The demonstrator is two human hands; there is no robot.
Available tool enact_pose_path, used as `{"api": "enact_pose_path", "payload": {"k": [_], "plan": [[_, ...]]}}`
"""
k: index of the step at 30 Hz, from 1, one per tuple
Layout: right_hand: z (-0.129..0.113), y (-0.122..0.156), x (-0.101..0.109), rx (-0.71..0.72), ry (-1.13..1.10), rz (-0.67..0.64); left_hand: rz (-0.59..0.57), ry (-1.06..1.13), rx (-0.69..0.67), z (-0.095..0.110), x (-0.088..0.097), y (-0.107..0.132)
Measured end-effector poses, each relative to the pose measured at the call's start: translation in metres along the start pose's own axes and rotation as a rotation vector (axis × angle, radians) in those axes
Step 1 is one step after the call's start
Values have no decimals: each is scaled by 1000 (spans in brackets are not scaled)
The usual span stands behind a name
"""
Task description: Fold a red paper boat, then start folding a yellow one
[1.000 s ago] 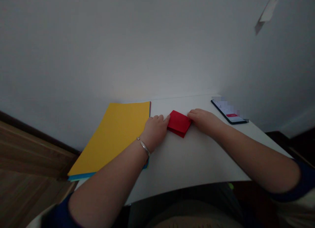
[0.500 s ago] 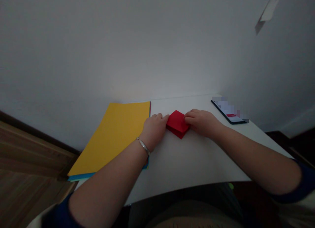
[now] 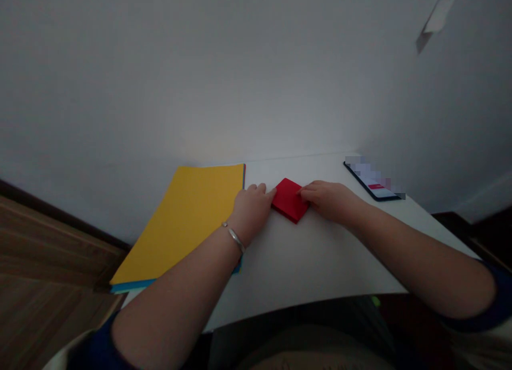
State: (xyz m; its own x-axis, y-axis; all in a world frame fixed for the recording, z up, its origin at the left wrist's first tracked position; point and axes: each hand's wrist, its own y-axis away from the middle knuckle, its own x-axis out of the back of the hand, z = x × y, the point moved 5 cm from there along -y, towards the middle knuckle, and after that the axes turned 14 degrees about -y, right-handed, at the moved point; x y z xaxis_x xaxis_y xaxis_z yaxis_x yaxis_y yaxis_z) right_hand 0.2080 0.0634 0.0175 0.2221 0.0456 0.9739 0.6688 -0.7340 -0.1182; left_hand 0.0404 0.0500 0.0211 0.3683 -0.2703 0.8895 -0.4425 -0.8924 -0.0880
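Observation:
A small folded red paper [image 3: 288, 203] lies flat on the white table [image 3: 296, 268], turned so that one corner points towards me. My left hand [image 3: 253, 210] holds its left corner, the thumb on the paper and the other fingers curled. At the right corner, my right hand [image 3: 326, 198] has its fingers pressed together on the paper's edge. The undersides of both hands' fingers are partly hidden. Just left of my left hand, a stack of coloured paper with a yellow sheet [image 3: 188, 215] on top reaches under my forearm.
A phone [image 3: 373, 182] with a lit screen lies at the table's right side. Behind the table rises a pale wall [image 3: 256, 77], with a white strip [image 3: 440, 15] at upper right. Wooden panelling [image 3: 48, 268] stands at the left.
The red paper's upper layer, which stood slightly raised towards me, now lies flatter and the paper looks squarer. My right hand has shifted slightly; the left is almost still.

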Motion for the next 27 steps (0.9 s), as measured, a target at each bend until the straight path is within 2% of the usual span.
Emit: {"api": "enact_pose_path", "payload": {"k": [11,19,23,27], "plan": [[19,-2,-4,-192,-164,30,56,64,-37,5,4,-1],[11,-1,-5,-73,-235,39,189,222,-80,7,-3,-4],[13,-1,-11,-10,-272,28,157,276,-84,10,-8,-4],[16,0,-15,68,-360,-3,155,280,-85,13,-5,-2]]}}
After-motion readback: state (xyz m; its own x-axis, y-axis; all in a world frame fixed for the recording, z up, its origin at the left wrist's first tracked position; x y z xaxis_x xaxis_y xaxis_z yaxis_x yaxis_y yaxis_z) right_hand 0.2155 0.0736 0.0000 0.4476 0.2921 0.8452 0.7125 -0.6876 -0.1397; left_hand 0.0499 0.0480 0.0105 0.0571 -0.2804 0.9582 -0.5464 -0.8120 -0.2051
